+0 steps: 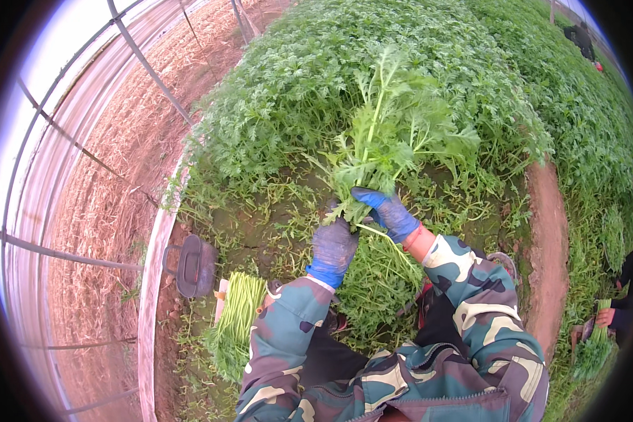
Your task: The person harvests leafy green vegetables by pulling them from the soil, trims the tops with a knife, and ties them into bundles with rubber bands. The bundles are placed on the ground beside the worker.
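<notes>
A loose bunch of leafy greens (374, 137), with feathery lobed leaves, is held up in front of me. My left hand (335, 245), in a soiled blue glove, is closed around its lower end. My right hand (390, 213), in a matching glove, grips the bunch slightly higher, thumb across the stems. One pale stem (382, 235) sticks out below the right hand. Beneath both hands, a heap of cut greens (380, 287) lies between my legs. By my left forearm rests a neat bundle of greens (237, 306), its stems aligned and leaves towards me.
A dark plastic bucket (196, 266) with a handle stands left, beside a pale border strip (155, 274). Uncut greens (401, 31) fill the bed ahead. A bare soil path (547, 237) runs along the right. Beyond it, a co-worker's hand (605, 317) holds another bundle (593, 351).
</notes>
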Action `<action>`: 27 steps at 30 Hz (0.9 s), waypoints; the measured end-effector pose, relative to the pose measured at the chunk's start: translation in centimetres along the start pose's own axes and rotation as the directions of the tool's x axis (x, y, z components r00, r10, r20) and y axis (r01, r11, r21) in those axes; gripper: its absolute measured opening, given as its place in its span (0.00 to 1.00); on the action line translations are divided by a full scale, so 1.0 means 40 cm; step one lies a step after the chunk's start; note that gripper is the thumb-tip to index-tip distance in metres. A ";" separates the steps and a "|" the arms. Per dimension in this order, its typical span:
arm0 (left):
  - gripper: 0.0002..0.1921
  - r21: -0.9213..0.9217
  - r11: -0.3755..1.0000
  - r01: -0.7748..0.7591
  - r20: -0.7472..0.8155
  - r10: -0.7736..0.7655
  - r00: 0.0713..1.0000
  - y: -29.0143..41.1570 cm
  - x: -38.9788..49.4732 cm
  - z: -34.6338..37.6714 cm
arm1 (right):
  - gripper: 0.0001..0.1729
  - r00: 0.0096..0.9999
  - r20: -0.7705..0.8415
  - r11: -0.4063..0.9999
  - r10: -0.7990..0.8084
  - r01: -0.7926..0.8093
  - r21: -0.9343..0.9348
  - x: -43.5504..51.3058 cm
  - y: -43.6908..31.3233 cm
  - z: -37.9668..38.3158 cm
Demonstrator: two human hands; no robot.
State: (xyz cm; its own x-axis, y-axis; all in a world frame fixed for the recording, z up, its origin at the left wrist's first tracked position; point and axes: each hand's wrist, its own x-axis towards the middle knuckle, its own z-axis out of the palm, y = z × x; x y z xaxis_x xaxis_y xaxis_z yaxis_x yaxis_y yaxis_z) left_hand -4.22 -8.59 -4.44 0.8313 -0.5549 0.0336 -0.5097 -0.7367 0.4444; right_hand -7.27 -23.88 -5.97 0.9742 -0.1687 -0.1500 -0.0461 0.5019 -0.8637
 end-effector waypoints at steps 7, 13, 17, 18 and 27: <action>0.41 -0.624 0.760 0.183 0.325 0.040 0.945 -0.081 0.042 -0.097 | 0.26 0.984 0.084 0.967 -0.157 0.170 -0.188 -0.006 0.008 -0.083; 0.44 -0.595 0.777 -0.206 -0.126 0.164 0.978 -0.127 0.116 -0.032 | 0.35 0.981 0.193 0.906 -0.027 0.105 -0.410 -0.043 0.007 -0.032; 0.26 -0.847 0.494 -0.197 -0.182 0.079 0.980 -0.099 0.116 -0.034 | 0.37 0.901 0.430 0.892 -0.053 0.236 -0.385 -0.049 0.008 -0.017; 0.25 -0.869 0.438 -0.231 -0.192 0.131 0.973 -0.092 0.116 -0.048 | 0.36 0.931 0.358 0.863 0.071 0.123 -0.490 -0.049 0.006 -0.024; 0.21 -0.955 0.226 0.190 0.230 0.162 0.960 -0.083 0.088 -0.117 | 0.38 0.744 0.557 0.621 0.368 0.249 -0.743 -0.036 0.028 -0.058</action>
State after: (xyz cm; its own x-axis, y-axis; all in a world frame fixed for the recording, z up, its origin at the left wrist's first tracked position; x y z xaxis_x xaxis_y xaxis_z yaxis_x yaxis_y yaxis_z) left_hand 1.44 -6.30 -1.62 0.6643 -0.7406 -0.1014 0.2549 0.0969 0.9621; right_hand -9.23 -25.06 -7.83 0.8312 0.5321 -0.1613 0.0498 -0.3602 -0.9315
